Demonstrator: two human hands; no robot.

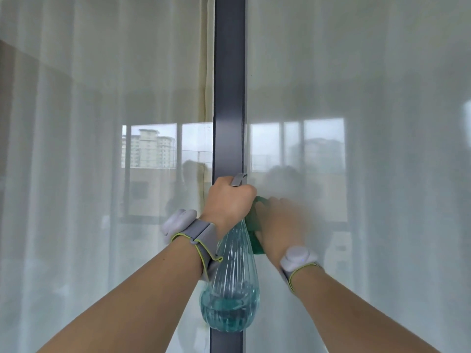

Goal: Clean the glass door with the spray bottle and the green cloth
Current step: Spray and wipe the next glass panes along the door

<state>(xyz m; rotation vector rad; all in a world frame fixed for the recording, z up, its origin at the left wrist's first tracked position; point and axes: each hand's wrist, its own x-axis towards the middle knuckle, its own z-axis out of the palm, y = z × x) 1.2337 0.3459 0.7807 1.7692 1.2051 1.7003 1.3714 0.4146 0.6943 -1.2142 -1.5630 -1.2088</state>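
The glass door point(356, 149) fills the view, with a dark grey frame post point(229, 98) down its middle. My left hand point(229, 202) grips the neck of a clear ribbed spray bottle point(230, 289) holding blue-green liquid; its grey nozzle pokes out above my fist. The bottle hangs in front of the post. My right hand point(280, 222), blurred, presses the green cloth point(254, 230) against the right glass pane just beside the post. Most of the cloth is hidden under that hand.
White sheer curtains point(102, 123) hang behind both panes. The glass reflects windows and tall buildings point(153, 151). Grey sensor bands sit on both wrists.
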